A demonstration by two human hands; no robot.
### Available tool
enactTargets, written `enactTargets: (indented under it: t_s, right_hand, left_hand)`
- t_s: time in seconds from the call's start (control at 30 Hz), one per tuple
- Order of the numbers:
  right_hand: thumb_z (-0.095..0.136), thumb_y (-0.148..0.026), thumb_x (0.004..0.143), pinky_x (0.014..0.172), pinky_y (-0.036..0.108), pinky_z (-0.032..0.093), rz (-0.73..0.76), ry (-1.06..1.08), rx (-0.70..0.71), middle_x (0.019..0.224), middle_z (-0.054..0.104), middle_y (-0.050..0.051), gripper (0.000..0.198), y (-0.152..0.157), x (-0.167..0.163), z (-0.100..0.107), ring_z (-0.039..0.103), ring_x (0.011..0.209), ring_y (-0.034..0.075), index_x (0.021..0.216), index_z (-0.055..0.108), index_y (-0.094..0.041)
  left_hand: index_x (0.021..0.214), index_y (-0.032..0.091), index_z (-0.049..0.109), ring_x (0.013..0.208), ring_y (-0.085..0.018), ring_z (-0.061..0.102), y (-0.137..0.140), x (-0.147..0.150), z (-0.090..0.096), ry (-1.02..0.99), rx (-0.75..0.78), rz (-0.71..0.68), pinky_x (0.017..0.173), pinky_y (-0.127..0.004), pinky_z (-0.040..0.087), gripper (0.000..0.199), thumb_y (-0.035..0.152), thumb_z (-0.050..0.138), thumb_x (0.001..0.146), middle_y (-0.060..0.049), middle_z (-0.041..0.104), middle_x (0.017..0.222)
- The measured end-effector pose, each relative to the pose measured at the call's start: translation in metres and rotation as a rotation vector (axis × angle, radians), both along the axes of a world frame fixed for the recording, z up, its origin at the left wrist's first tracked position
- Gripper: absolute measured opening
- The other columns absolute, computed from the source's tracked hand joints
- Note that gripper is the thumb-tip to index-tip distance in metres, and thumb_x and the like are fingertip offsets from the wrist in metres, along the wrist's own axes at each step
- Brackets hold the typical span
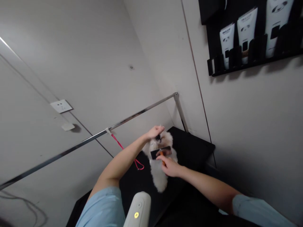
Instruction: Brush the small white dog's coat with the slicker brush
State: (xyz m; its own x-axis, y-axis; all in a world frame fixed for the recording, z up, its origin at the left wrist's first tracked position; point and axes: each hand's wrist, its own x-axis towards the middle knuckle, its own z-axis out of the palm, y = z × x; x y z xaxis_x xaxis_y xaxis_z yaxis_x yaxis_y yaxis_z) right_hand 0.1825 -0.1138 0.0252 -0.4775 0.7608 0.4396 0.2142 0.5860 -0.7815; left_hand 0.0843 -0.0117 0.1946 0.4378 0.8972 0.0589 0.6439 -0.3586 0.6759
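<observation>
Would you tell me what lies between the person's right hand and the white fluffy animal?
In the head view, an orange-handled brush lies between them: the right hand grips it, and its broad end is in front of the white fluffy animal.

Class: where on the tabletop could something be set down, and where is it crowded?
Bare black tabletop lies between the white animal and the right wall; another patch sits below the pink loop. Crowded: the animal's front, with left hand, right hand and brush.
</observation>
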Motion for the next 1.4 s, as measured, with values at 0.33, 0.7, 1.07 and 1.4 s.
enactTargets:
  t_s: [0.33, 0.7, 1.07, 1.4]
  right_hand:
    - [0.04, -0.018, 0.092, 0.081, 0.032, 0.05, -0.003, 0.285, -0.031, 0.1, 0.063, 0.007, 0.065, 0.021, -0.002, -0.002, 0.059, 0.08, 0.014, 0.152, 0.015, -0.021]
    - [0.05, -0.025, 0.09, 0.069, 0.026, 0.048, -0.101, 0.563, -0.325, 0.088, 0.066, 0.003, 0.016, 0.023, -0.021, -0.005, 0.061, 0.07, 0.012, 0.104, 0.05, -0.019]
    - [0.068, -0.033, 0.081, 0.063, 0.025, 0.048, 0.219, 0.646, -0.79, 0.079, 0.069, 0.003, 0.024, 0.04, -0.019, 0.006, 0.065, 0.065, 0.013, 0.091, 0.053, -0.016]
    - [0.065, -0.035, 0.083, 0.059, 0.025, 0.045, 0.313, 0.659, -0.942, 0.074, 0.068, 0.002, 0.025, 0.044, -0.018, 0.01, 0.064, 0.06, 0.014, 0.092, 0.052, -0.016]
  left_hand:
    - [0.051, 0.019, 0.037, 0.043, -0.006, 0.031, 0.02, -0.002, -0.007, -0.12, -0.05, 0.065, 0.043, -0.022, 0.025, 0.064, 0.079, 0.057, 0.06, 0.005, 0.037, 0.044]
    - [0.052, 0.02, 0.037, 0.043, -0.007, 0.033, 0.034, -0.011, -0.002, -0.141, -0.04, 0.192, 0.044, -0.022, 0.027, 0.055, 0.067, 0.06, 0.068, 0.007, 0.035, 0.044]
    - [0.049, 0.021, 0.029, 0.045, -0.006, 0.024, 0.056, -0.01, -0.002, -0.078, 0.051, 0.145, 0.044, -0.022, 0.02, 0.06, 0.071, 0.057, 0.065, 0.007, 0.025, 0.044]
    - [0.046, 0.021, 0.031, 0.044, -0.007, 0.027, 0.06, -0.004, -0.002, 0.035, 0.085, 0.139, 0.044, -0.023, 0.022, 0.053, 0.06, 0.053, 0.074, 0.006, 0.028, 0.043]
